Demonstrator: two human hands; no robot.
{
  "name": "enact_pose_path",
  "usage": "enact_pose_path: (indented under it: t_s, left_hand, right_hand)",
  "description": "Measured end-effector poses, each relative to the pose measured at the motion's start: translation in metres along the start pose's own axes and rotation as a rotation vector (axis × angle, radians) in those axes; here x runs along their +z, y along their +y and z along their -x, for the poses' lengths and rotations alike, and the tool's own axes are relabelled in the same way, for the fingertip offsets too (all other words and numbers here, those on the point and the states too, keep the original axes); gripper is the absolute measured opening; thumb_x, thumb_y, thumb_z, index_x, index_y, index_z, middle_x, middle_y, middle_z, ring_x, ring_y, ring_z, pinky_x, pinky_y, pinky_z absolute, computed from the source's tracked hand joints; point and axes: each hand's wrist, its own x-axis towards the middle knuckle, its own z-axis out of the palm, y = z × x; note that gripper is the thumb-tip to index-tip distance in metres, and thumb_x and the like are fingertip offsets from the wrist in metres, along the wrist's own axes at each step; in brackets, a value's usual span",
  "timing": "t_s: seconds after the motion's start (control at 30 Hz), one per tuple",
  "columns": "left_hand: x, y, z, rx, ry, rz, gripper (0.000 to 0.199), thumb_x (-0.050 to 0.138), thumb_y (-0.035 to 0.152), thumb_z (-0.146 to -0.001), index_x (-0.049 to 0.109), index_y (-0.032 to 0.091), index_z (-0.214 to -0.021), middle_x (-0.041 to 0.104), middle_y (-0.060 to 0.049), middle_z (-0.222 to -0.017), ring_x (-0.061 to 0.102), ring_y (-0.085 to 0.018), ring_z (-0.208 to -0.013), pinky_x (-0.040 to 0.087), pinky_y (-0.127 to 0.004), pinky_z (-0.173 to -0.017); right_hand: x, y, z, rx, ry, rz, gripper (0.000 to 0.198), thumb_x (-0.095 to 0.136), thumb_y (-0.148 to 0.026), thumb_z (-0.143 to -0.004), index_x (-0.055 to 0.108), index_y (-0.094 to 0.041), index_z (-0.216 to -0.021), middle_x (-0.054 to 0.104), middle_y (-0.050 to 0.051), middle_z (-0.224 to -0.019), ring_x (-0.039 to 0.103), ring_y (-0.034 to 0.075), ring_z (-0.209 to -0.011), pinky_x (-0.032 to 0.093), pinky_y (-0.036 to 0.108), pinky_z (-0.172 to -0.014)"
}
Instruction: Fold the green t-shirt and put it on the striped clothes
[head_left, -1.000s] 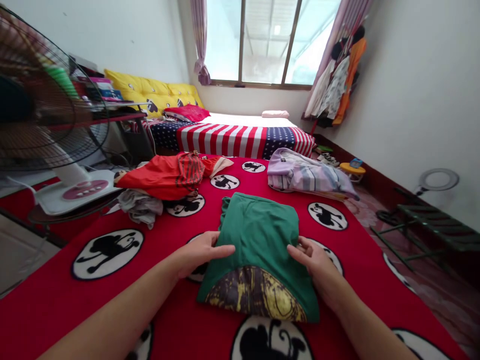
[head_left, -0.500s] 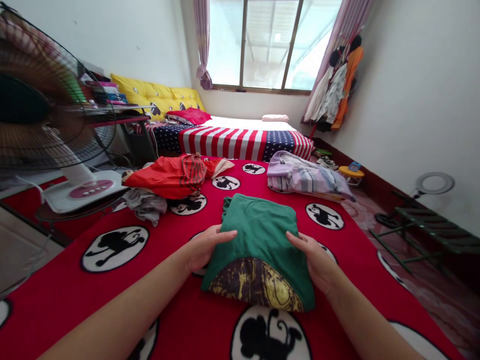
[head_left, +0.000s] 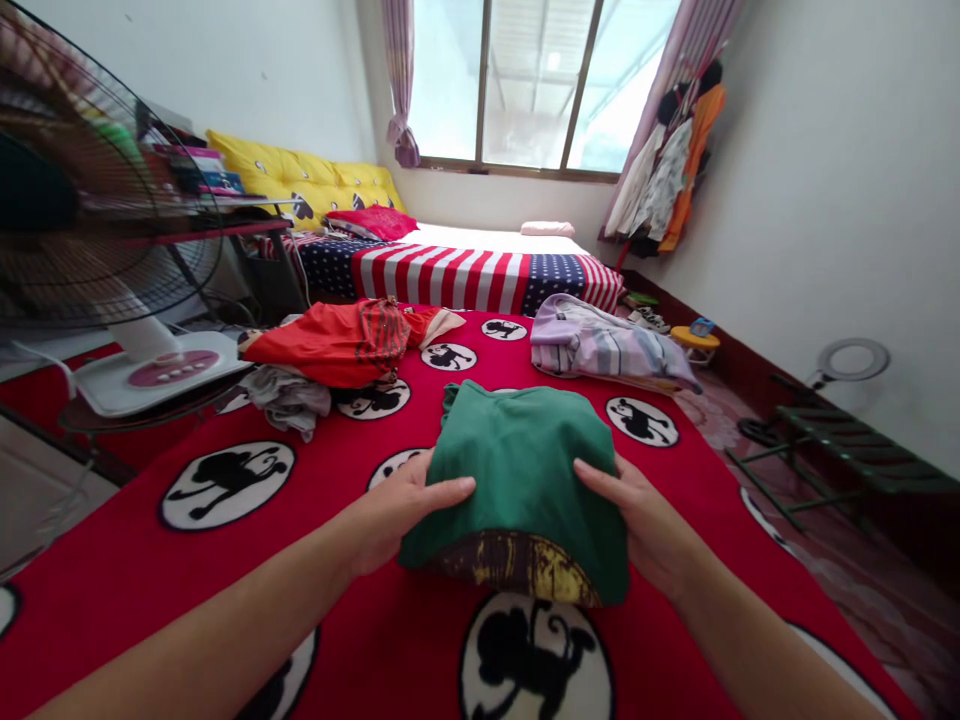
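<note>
A folded green T-shirt [head_left: 525, 455] with a brown and gold print is in front of me, its middle bulging upward above the red patterned blanket [head_left: 352, 620]. My left hand [head_left: 409, 505] grips its left side, thumb on top and the other fingers tucked underneath. On the right side my right hand [head_left: 637, 505] holds it the same way, fingers mostly hidden under the cloth. Farther off to the left lies a red-orange shirt [head_left: 330, 345] over a crumpled grey garment [head_left: 289, 398]. A stack of lilac and plaid clothes [head_left: 607, 345] rests at the far right.
An electric fan [head_left: 157, 360] stands on a stool at the left. Behind the blanket is a bed with a stars-and-stripes cover [head_left: 457, 280]. To the right are a dark green folding rack [head_left: 847, 450], a ring light [head_left: 853, 360] and a yellow stool [head_left: 696, 340].
Both hands have lifted the T-shirt's middle, so it now arches instead of lying flat, and less of its print shows. The view has shifted slightly.
</note>
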Motion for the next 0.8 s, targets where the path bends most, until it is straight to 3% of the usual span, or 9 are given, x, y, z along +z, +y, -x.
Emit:
enact_pose_path:
  t_s: [0.13,0.27,0.33,0.4,0.5,0.57,0.63,0.7,0.8]
  left_hand:
    - [-0.005,-0.018,0.025,-0.136,-0.051,-0.027,0.054,0.078,0.028,-0.073,0.059,0.019,-0.122,0.070,-0.008,-0.114,0.067,-0.023,-0.104,0.049,-0.034,-0.095]
    - [-0.020,-0.035,0.036,-0.110,-0.053,-0.050,0.057,0.074,0.027,-0.076,0.054,0.021,-0.129,0.069,-0.007,-0.113,0.065,-0.021,-0.105,0.046,-0.034,-0.099]
    - [-0.029,-0.032,0.037,-0.101,-0.023,-0.186,0.060,0.072,0.030,-0.077,0.050,0.020,-0.133,0.072,-0.007,-0.099,0.069,-0.021,-0.090,0.051,-0.034,-0.089]
    - [-0.034,-0.019,0.034,0.000,0.107,-0.458,0.063,0.071,0.032,-0.076,0.049,0.019,-0.134,0.071,-0.004,-0.085,0.068,-0.020,-0.071,0.054,-0.032,-0.073]
    - [-0.019,0.005,0.021,0.392,0.359,-0.896,0.051,0.068,0.032,-0.077,0.059,0.021,-0.126,0.070,-0.007,-0.095,0.067,-0.023,-0.081,0.053,-0.032,-0.077]
    - [0.005,0.011,0.004,0.576,0.305,-1.104,0.038,0.057,0.031,-0.085,0.064,0.021,-0.121,0.067,-0.010,-0.114,0.063,-0.025,-0.105,0.047,-0.034,-0.095]
    - [0.028,0.004,-0.022,0.570,0.135,-1.279,0.042,0.044,0.029,-0.092,0.057,0.018,-0.131,0.059,-0.013,-0.130,0.056,-0.025,-0.119,0.041,-0.037,-0.104]
    - [0.041,-0.011,-0.052,0.527,0.083,-1.434,0.052,0.042,0.029,-0.092,0.044,0.014,-0.142,0.043,-0.017,-0.146,0.039,-0.029,-0.136,0.029,-0.046,-0.113]
    - [0.033,-0.031,-0.089,0.506,0.206,-1.569,0.058,0.047,0.041,-0.090,0.040,0.025,-0.145,0.025,-0.011,-0.157,0.017,-0.034,-0.145,0.011,-0.061,-0.114]
  right_hand:
    - [-0.019,0.033,0.026,0.071,0.042,0.098,0.067,0.079,-0.037,-0.072,0.049,-0.021,-0.130,0.066,0.012,-0.121,0.064,0.029,-0.108,0.054,0.041,-0.090]
    - [-0.042,0.058,0.042,0.021,0.104,0.176,0.094,0.081,-0.045,-0.066,0.029,-0.027,-0.142,0.070,0.010,-0.108,0.070,0.027,-0.088,0.058,0.036,-0.066]
    - [-0.053,0.054,0.048,0.034,0.081,0.331,0.080,0.075,-0.050,-0.070,0.038,-0.026,-0.137,0.071,0.007,-0.094,0.070,0.023,-0.069,0.054,0.030,-0.052]
    - [-0.059,0.039,0.051,-0.021,0.063,0.621,0.057,0.069,-0.051,-0.075,0.056,-0.022,-0.122,0.070,0.005,-0.081,0.066,0.020,-0.058,0.051,0.028,-0.047]
    - [-0.047,0.009,0.041,-0.366,0.130,1.064,0.031,0.063,-0.042,-0.082,0.067,-0.022,-0.105,0.070,0.008,-0.095,0.068,0.025,-0.081,0.056,0.034,-0.069]
    - [-0.028,-0.002,0.022,-0.635,0.158,1.215,0.029,0.052,-0.033,-0.089,0.065,-0.023,-0.113,0.066,0.009,-0.116,0.063,0.026,-0.104,0.051,0.038,-0.090]
    - [-0.008,0.000,-0.005,-0.801,0.102,1.340,0.039,0.039,-0.022,-0.092,0.058,-0.022,-0.126,0.059,0.009,-0.130,0.055,0.024,-0.119,0.042,0.041,-0.103]
    - [0.002,0.011,-0.037,-0.851,0.047,1.522,0.049,0.034,-0.014,-0.091,0.050,-0.021,-0.137,0.049,0.009,-0.143,0.041,0.022,-0.134,0.029,0.046,-0.113]
    - [-0.007,0.028,-0.076,-0.695,0.123,1.747,0.051,0.038,-0.026,-0.095,0.040,-0.020,-0.145,0.029,0.009,-0.155,0.020,0.026,-0.144,0.018,0.056,-0.114]
